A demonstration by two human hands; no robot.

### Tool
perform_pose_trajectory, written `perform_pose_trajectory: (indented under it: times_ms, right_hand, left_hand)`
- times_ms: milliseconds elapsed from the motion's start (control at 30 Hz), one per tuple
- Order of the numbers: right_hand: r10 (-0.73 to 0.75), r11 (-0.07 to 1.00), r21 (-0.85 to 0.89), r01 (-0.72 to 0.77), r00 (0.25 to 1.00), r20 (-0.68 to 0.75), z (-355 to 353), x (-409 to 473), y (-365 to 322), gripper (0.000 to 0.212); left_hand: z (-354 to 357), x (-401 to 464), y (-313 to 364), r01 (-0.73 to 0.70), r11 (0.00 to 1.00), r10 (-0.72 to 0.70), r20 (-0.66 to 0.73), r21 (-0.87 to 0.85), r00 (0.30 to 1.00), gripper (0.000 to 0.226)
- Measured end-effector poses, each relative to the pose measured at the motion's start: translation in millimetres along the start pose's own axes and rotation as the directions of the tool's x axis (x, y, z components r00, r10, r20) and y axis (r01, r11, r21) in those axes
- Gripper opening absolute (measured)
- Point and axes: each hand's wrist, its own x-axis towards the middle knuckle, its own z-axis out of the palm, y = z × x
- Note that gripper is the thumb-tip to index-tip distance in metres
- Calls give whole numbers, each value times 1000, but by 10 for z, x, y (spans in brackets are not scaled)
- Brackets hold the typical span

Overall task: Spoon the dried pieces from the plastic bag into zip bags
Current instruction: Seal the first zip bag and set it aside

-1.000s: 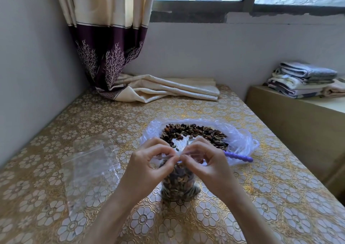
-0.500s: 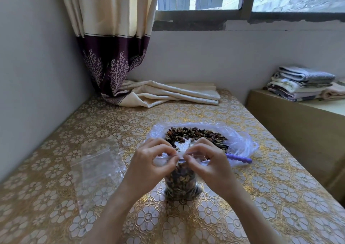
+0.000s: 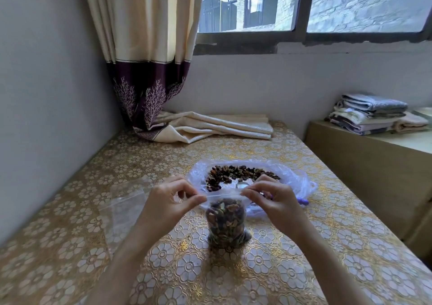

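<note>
A small clear zip bag (image 3: 225, 223), full of brown dried pieces, stands upright on the table. My left hand (image 3: 167, 205) pinches the left end of its zip strip and my right hand (image 3: 278, 202) pinches the right end, so the strip is stretched flat between them. Behind it lies the open plastic bag (image 3: 295, 176) with a ring of dried pieces (image 3: 238, 172) inside. A purple spoon handle (image 3: 304, 202) sticks out to the right of my right hand; its bowl is hidden.
Empty clear zip bags (image 3: 124, 207) lie flat to the left of my left hand. A curtain (image 3: 149, 94) drapes onto the far end of the gold flowered tablecloth (image 3: 327, 246). Folded towels (image 3: 371, 114) sit on a wooden cabinet (image 3: 364, 171) at the right.
My hands have slid apart along the top of the zip bag, from pinching at its middle to pinching at its two ends. The view has tilted up.
</note>
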Motion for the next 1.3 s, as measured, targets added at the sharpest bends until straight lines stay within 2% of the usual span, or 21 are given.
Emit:
perform_pose_trajectory:
  times_ms: [100, 167, 267, 333, 400, 467, 567, 633, 733, 800, 867, 933, 1000, 1067, 1133, 1200, 1300]
  right_hand:
    - [22, 1000, -7, -22, 1000, 6, -7, -11, -6, 12]
    - [61, 998, 16, -61, 998, -33, 5, -8, 10, 12]
    - [132, 990, 63, -125, 985, -108, 28, -5, 64, 10]
    - [172, 984, 75, -162, 972, -158, 53, -16, 97, 12]
    - [219, 974, 109, -200, 953, -209, 88, -42, 111, 20]
    - [268, 960, 144, -241, 939, -215, 122, -78, 118, 27]
    - [335, 938, 140, -317, 933, -132, 167, -153, 156, 19]
    - [331, 941, 86, -326, 942, -49, 190, -215, 186, 18]
    - [281, 959, 11, -284, 954, 106, 247, -200, 176, 36]
    - [241, 970, 9, -244, 964, 116, 291, -78, 117, 47]
    - [209, 976, 45, -212, 975, 76, 329, 89, 32, 51]
    - [226, 966, 121, -229, 973, 38, 355, 243, 3, 43]
    - [293, 919, 265, -293, 955, 39, 370, 364, 46, 33]
    - [353, 894, 289, -342, 936, 16, 349, 509, 132, 37]
    - [364, 912, 222, -345, 930, -52, 303, 728, 222, 42]
    - [325, 945, 96, -314, 936, -137, 234, 1016, 334, 45]
    - [300, 925, -170, -339, 929, -216, 109, 1486, 600, 54]
  left_hand:
    - [34, 21, -20, 57, 996, -56, 21, -66, 998, 20]
    - [86, 19, -65, 147, 976, -139, 61, -163, 988, 25]
    - [191, -34, -166, 359, 878, -272, 286, -318, 919, 47]
    - [283, -87, -225, 429, 853, -275, 442, -298, 854, 61]
    - [389, -135, -245, 419, 880, -270, 492, -222, 827, 64]
    - [480, -154, -238, 389, 907, -279, 462, -160, 842, 61]
    - [539, -143, -213, 388, 906, -304, 377, -170, 875, 53]
    - [529, -128, -210, 430, 868, -350, 308, -250, 885, 44]
    - [498, -52, -171, 477, 767, -438, 193, -429, 878, 40]
    - [476, 51, -118, 476, 707, -471, 155, -523, 869, 37]
    - [441, 155, -48, 433, 659, -414, 184, -615, 892, 29]
    - [385, 242, -11, 376, 692, -301, 227, -616, 926, 27]
    - [334, 316, -46, 325, 777, -203, 275, -539, 940, 31]
    - [283, 405, -182, 264, 881, -156, 287, -392, 945, 32]
    - [200, 494, -460, 219, 974, -202, 223, -53, 954, 35]
    - [90, 498, -830, 230, 923, -288, 159, 308, 944, 41]
    - [-26, 357, -1307, 282, 790, -398, 106, 544, 912, 44]
